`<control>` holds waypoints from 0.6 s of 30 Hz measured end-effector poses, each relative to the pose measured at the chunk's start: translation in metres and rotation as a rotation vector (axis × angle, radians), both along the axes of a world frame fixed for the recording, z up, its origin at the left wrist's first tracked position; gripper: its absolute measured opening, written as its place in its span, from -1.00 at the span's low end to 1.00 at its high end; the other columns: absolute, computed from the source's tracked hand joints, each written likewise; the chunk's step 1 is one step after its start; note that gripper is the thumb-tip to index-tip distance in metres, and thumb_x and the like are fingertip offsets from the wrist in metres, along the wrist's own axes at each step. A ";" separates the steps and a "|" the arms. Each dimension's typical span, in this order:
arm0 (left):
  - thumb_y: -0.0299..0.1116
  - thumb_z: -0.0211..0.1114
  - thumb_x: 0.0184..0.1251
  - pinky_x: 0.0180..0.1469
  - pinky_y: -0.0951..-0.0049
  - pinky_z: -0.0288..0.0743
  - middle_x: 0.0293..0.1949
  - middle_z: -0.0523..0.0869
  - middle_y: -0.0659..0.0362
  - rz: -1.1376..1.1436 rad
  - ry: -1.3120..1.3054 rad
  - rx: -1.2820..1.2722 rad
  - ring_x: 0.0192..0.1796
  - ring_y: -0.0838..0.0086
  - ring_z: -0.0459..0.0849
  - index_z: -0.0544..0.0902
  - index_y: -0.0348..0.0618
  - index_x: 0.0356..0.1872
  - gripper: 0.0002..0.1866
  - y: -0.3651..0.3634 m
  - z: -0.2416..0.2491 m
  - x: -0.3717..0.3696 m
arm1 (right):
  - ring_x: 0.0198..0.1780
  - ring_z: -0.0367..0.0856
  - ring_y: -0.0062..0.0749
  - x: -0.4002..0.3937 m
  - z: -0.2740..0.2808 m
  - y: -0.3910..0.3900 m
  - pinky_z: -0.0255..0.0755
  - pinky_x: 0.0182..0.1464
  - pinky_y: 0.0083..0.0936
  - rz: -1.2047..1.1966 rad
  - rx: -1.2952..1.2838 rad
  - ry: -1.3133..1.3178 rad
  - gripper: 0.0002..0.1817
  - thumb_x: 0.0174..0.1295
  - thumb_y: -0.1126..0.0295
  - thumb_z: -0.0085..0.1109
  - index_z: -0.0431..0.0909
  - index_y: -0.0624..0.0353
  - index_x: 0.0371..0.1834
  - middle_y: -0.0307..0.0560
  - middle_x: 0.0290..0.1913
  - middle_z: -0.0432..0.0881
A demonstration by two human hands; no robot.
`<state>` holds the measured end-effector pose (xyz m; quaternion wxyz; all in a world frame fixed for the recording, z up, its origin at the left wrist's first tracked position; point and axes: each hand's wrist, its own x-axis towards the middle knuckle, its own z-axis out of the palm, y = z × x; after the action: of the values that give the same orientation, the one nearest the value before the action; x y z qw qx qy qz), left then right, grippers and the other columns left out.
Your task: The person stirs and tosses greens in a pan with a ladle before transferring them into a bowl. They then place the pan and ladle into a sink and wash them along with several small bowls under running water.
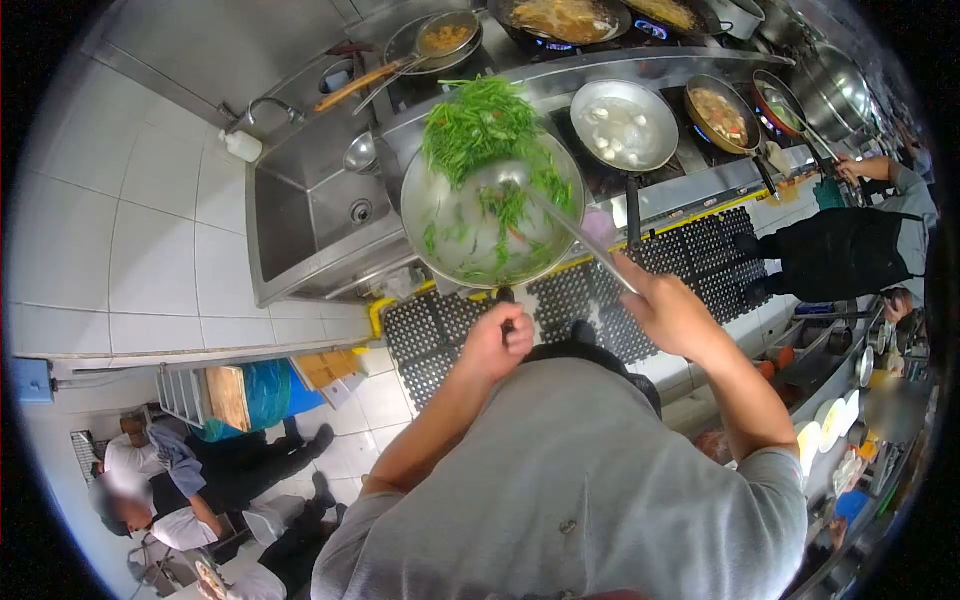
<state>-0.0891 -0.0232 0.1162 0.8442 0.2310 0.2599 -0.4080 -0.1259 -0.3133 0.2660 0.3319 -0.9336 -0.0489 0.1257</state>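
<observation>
My left hand (498, 340) is wrapped round the dark handle of a large wok (412, 215). In the wok, a heap of long green leafy vegetables (480, 125) rises at the far side, and loose greens with a few red bits lie lower down. My right hand (665, 308) grips the long metal handle of a ladle (580, 235). The ladle's bowl is down in the wok among the greens. Some of the greens around it look blurred.
Left of the wok is a steel sink (300, 235) with a tap (275, 105). A pan of white pieces in liquid (625, 125) and a pan of stew (720, 115) sit on the stove at right. A co-worker (850, 250) stands there; other people (180, 480) sit lower left.
</observation>
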 end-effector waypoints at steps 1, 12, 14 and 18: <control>-0.35 0.24 0.46 -0.60 0.58 0.15 -0.50 0.40 0.28 0.001 0.011 0.000 -0.57 0.60 0.29 0.44 -0.08 -0.44 -0.76 0.001 -0.007 0.006 | -0.06 0.75 0.35 -0.007 0.004 -0.003 0.58 0.03 0.11 0.001 0.000 0.011 -0.35 0.43 0.41 0.24 0.37 0.30 0.57 0.47 -0.14 0.73; -0.39 0.27 0.42 -0.61 0.61 0.15 -0.50 0.42 0.29 -0.059 -0.008 -0.101 -0.58 0.60 0.30 0.44 -0.10 -0.41 -0.79 -0.006 -0.026 0.097 | -0.14 0.75 0.35 0.021 -0.089 0.026 0.60 0.03 0.15 -0.048 -0.185 -0.183 -0.37 0.45 0.44 0.18 0.34 0.33 0.57 0.38 -0.21 0.76; -0.35 0.30 0.39 -0.63 0.59 0.13 -0.51 0.41 0.30 -0.080 -0.090 -0.095 -0.57 0.60 0.30 0.44 -0.07 -0.45 -0.77 -0.002 -0.025 0.064 | -0.15 0.75 0.36 0.026 -0.083 0.029 0.60 0.03 0.15 -0.072 -0.140 -0.196 -0.37 0.44 0.45 0.18 0.34 0.33 0.58 0.39 -0.20 0.75; -0.34 0.28 0.38 -0.63 0.59 0.11 -0.54 0.40 0.29 -0.068 -0.002 -0.057 -0.58 0.58 0.30 0.43 -0.07 -0.52 -0.73 0.001 -0.035 0.045 | -0.02 0.74 0.40 0.013 -0.045 0.021 0.61 0.09 0.09 -0.061 -0.014 -0.132 -0.36 0.45 0.45 0.19 0.34 0.33 0.59 0.48 0.02 0.73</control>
<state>-0.0441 -0.0218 0.0811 0.8363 0.2158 0.2395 -0.4434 -0.1132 -0.2919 0.2206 0.3249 -0.9433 -0.0411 0.0541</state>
